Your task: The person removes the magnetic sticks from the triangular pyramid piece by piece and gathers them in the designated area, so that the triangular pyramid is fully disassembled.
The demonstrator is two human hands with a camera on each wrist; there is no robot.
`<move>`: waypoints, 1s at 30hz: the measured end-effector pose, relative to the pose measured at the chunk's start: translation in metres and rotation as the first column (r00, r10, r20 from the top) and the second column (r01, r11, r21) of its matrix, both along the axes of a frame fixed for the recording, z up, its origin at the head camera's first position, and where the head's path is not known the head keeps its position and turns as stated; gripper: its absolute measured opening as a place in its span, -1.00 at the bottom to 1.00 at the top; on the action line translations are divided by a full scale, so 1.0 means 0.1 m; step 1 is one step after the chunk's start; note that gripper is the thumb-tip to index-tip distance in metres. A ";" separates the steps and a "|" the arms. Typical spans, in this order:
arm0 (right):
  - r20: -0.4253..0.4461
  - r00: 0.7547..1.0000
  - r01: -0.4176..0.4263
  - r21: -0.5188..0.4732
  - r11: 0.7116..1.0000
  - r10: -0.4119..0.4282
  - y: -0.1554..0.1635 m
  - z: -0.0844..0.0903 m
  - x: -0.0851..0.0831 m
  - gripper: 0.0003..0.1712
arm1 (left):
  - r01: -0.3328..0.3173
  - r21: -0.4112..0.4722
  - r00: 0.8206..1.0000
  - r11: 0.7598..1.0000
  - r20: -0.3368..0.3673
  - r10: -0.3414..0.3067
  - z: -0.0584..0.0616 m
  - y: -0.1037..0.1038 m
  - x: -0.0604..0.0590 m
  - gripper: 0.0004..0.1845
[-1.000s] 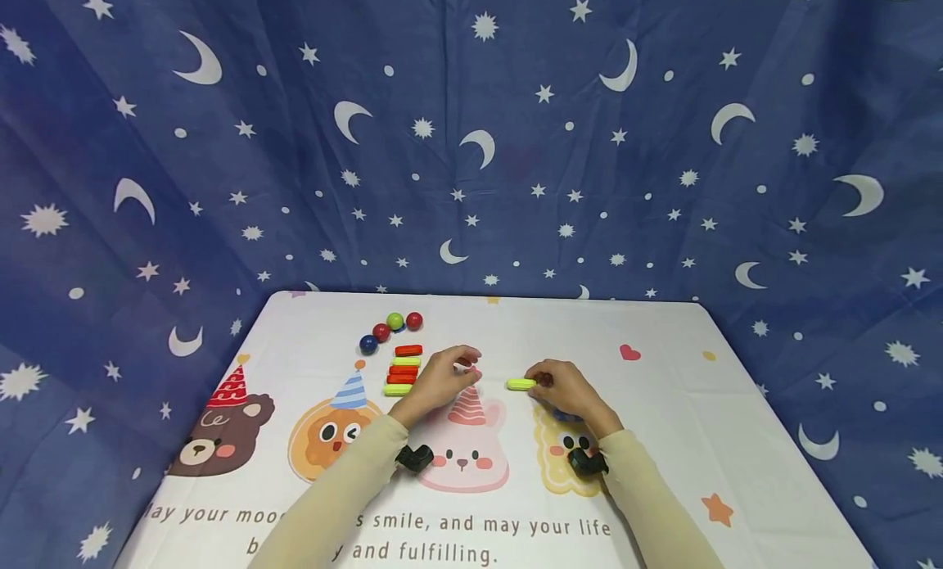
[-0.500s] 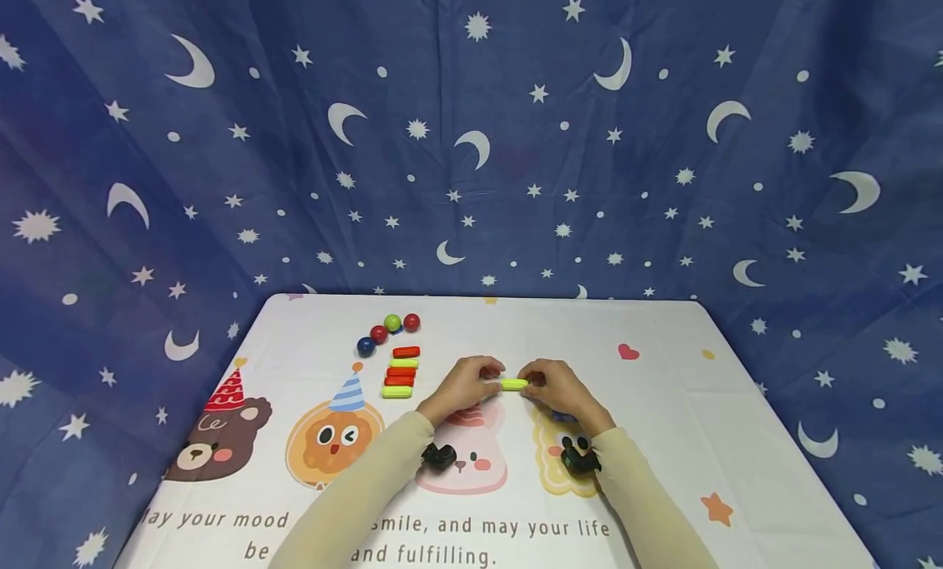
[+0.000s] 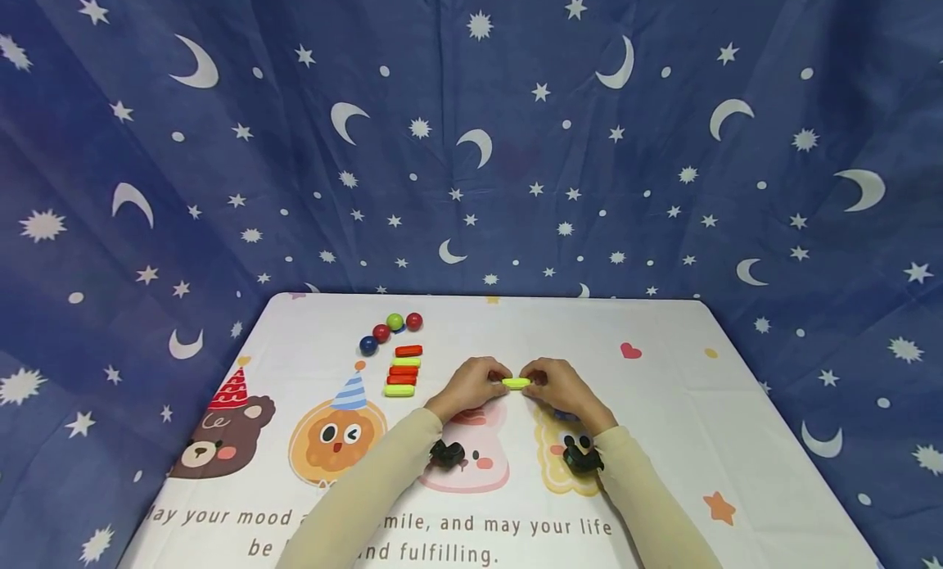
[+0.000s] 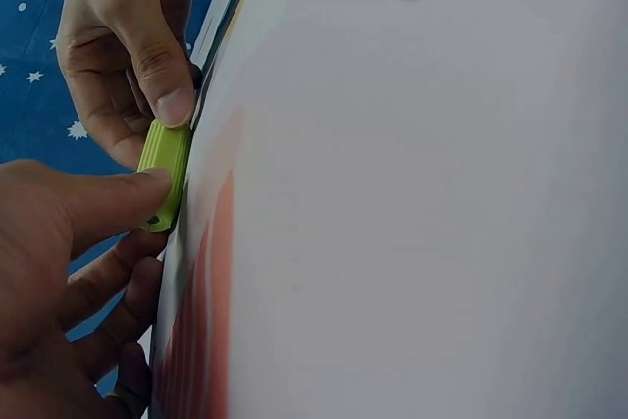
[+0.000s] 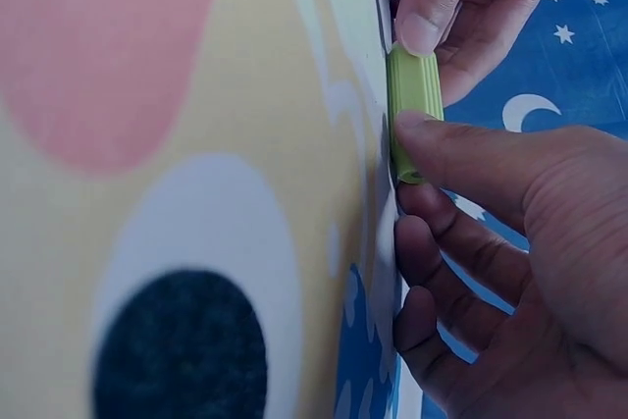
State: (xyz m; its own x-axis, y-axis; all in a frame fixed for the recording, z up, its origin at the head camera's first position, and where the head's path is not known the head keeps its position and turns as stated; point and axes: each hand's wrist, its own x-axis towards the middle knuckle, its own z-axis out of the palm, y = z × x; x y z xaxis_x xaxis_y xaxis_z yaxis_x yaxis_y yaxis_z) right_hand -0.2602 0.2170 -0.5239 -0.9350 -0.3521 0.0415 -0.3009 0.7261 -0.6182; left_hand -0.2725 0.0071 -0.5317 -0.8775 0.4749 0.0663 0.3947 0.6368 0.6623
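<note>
A short green ribbed stick (image 3: 516,382) is held just above the white printed tablecloth (image 3: 663,405), one hand at each end. My left hand (image 3: 495,382) pinches its left end, thumb on top (image 4: 118,198). From the other side my right hand (image 3: 536,382) pinches the right end. In the left wrist view the stick (image 4: 165,172) lies between my left thumb and the right hand's thumb (image 4: 167,85). The right wrist view shows the stick (image 5: 414,95) under my right thumb (image 5: 471,159), with the left hand's fingertip (image 5: 424,22) on its far end.
At the table's back left lie a blue ball (image 3: 367,345), two red balls (image 3: 381,332) and a green ball (image 3: 394,321). Below them is a column of several red and green sticks (image 3: 403,371). A starry blue curtain (image 3: 471,143) hangs behind the table.
My left hand moved right from beside the stick column and took hold of the green stick's left end. The right hand kept its grip and shifted slightly left.
</note>
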 end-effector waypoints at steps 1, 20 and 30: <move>0.002 1.000 0.000 0.000 1.000 0.000 0.00 0.00 0.00 -0.80 | 0.002 -0.003 1.000 1.000 -0.002 -0.002 0.00 0.00 0.00 -0.76; -0.040 0.999 -0.037 0.003 0.999 0.037 0.06 0.08 0.05 -0.70 | -0.022 0.081 1.000 0.996 -0.001 0.022 0.11 -0.32 0.09 -0.77; -0.052 0.997 -0.053 0.003 0.999 0.053 0.05 0.15 0.08 -0.70 | -0.056 0.108 0.997 0.993 -0.050 0.062 0.26 -0.56 0.19 -0.80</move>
State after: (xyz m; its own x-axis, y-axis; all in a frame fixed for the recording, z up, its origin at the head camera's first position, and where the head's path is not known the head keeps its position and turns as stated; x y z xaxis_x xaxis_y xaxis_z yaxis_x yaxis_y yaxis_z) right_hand -0.2525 0.2217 -0.5090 -0.9114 -0.4016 0.0895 -0.3713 0.7090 -0.5995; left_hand -0.2530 -0.0486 -0.5060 -0.8977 0.4102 0.1611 0.3951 0.5871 0.7066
